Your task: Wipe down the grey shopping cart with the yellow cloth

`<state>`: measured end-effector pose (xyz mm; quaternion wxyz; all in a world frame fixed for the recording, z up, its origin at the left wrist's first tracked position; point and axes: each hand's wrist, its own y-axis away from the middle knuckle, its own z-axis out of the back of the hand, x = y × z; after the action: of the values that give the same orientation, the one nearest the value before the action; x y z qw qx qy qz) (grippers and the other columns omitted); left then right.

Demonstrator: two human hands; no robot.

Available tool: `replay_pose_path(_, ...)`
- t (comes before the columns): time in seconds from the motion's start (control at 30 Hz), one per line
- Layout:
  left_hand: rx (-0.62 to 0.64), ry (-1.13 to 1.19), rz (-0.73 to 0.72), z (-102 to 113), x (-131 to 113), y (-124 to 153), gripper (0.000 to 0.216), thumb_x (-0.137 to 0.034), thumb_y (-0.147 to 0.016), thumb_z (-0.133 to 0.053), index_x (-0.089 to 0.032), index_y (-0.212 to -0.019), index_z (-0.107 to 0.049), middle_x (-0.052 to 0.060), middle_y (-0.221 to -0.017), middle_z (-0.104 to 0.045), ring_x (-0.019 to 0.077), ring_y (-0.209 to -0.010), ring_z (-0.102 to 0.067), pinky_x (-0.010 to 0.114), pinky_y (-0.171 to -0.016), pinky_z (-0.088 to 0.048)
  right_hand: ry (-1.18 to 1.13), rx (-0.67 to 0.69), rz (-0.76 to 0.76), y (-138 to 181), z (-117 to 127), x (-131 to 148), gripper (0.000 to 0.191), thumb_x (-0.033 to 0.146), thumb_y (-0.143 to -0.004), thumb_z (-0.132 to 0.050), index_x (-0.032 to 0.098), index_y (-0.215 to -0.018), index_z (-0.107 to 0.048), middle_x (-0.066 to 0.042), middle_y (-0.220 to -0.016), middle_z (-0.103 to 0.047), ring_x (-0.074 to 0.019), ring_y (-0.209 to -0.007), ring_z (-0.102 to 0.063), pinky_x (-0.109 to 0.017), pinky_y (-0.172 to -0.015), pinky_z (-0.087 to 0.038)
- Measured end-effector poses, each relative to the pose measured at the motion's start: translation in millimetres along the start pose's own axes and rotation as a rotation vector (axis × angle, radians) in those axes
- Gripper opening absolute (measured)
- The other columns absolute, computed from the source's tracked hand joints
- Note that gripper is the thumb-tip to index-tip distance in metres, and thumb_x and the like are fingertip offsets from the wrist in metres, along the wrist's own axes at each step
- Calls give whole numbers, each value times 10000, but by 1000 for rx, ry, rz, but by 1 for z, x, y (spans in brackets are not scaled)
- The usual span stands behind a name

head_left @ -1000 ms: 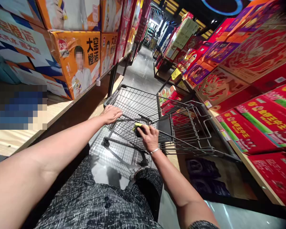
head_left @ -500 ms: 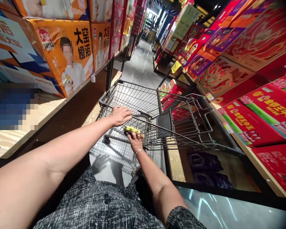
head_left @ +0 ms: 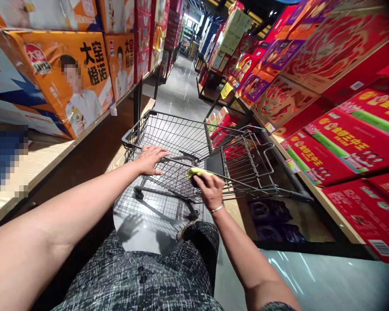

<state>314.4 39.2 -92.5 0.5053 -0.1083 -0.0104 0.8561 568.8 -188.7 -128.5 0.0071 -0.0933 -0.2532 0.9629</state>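
A black wire shopping cart (head_left: pixel 181 138) stands in a shop aisle in front of me, its basket with nothing in it. My left hand (head_left: pixel 151 158) lies on the near rim of the cart, fingers curled over the wire. My right hand (head_left: pixel 209 189) is closed on a yellow cloth (head_left: pixel 197 172) and presses it against the cart's rear frame beside the folded child seat (head_left: pixel 246 166). My dark patterned clothing fills the bottom of the view.
Orange drink cartons (head_left: pixel 71 82) are stacked on a wooden shelf at the left. Red gift boxes (head_left: pixel 340 142) line the sloping shelves at the right, with dark packs (head_left: pixel 272 220) on the low shelf. The glossy grey aisle floor (head_left: pixel 178 90) runs ahead between the shelves.
My right hand with the yellow cloth slid left along the cart's rear frame, then back to the right. My left hand stayed on the rim. My view shifted a little.
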Motion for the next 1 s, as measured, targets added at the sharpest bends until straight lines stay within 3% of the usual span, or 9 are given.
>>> replay_pose_path(0.07,12,-20,18,1,-1,0,860,-525,-686,-732,-297,-1453,-416,78,-1503,-402,328,-1335,-346,477,-1088,-179,85,-168,-175,5,26,-30,490,95,-868,-534,402,-1229,-659,-32,-1303,-575,-252,-1166,-401,-427,-975,-322)
replay_pose_path(0.17,26,-32,39,1,-2,0,846,-518,-684,-741,-305,-1440,-426,83,-1500,-401,319,-1339,-340,488,-1096,-184,141,-209,-411,7,42,-41,546,66,-790,-521,327,-1251,-651,-77,-1325,-531,-275,-1140,-403,-449,-950,-335)
replay_pose_path(0.3,11,-41,96,-2,-12,-2,789,-504,-681,-747,-295,-1391,-473,90,-1491,-400,326,-1388,-283,541,-1143,-109,33,-46,-478,-24,32,14,646,62,-732,-522,300,-1329,-588,-93,-1388,-477,-291,-1177,-372,-428,-931,-335)
replay_pose_path(0.43,-51,-37,162,-6,-35,-6,809,-414,-690,-732,-201,-1412,-436,131,-1557,-299,351,-1468,-138,561,-1182,0,-122,98,-323,-81,26,88,629,106,-813,-536,302,-1410,-496,-69,-1432,-471,-269,-1163,-359,-390,-895,-310)
replay_pose_path(0.53,-88,18,158,-8,-46,-9,932,-387,-695,-706,-143,-1494,-292,158,-1571,-276,329,-1474,-168,489,-1212,-57,-163,125,-221,-104,28,108,559,229,-885,-561,276,-1432,-458,-66,-1433,-474,-247,-1112,-371,-360,-855,-306)
replay_pose_path(0.63,-57,40,98,-9,-43,-10,949,-430,-712,-688,-170,-1514,-253,144,-1560,-308,325,-1454,-229,493,-1206,-87,-104,130,-157,-93,33,85,504,187,-948,-451,310,-1436,-456,-42,-1435,-484,-229,-1100,-383,-343,-839,-307)
replay_pose_path(0.77,-3,30,52,-8,-31,-11,915,-491,-732,-677,-235,-1512,-273,111,-1584,-275,320,-1454,-223,512,-1189,-103,54,138,-262,-43,48,11,575,103,-887,-451,307,-1422,-499,-80,-1424,-505,-252,-1125,-396,-353,-837,-324)
replay_pose_path(0.9,-10,30,17,-7,-19,-15,752,-491,-732,-674,-231,-1398,-438,92,-1567,-311,315,-1427,-267,510,-1173,-150,237,89,-431,8,71,-63,568,117,-821,-524,271,-1366,-564,-118,-1344,-555,-269,-1103,-410,-371,-821,-332)
replay_pose_path(1.0,-30,19,-3,-7,-5,-20,604,-473,-734,-671,-220,-1266,-535,86,-1535,-361,307,-1393,-319,504,-1163,-189,309,52,-482,26,81,-85,507,173,-843,-534,255,-1340,-588,-131,-1321,-561,-274,-1091,-407,-382,-810,-331)
